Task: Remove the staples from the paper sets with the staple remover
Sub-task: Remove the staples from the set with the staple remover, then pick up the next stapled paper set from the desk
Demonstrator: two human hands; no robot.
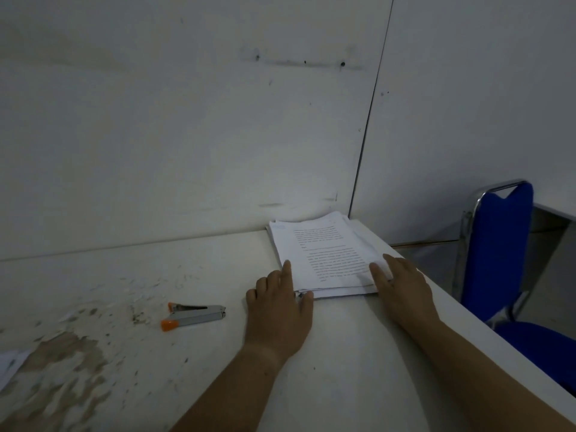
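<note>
Ragged stack of printed paper [324,254] sits at the scuffed white table's [343,353] far right corner. Left hand [279,310] brackets its near corner, index straight. Right hand [405,291] lies flat on it, fingers together I think. Grey, orange-tipped staple remover [194,314] lies to the left.

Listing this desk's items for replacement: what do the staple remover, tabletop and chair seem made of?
Staple remover: grey matte body, probably metal; the orange ends look plastic.
Tabletop: smooth white coating, perhaps laminate, worn through to brown at the left.
Chair: shiny chromed metal tube frame; blue padding, fabric or vinyl, can't tell which.
</note>
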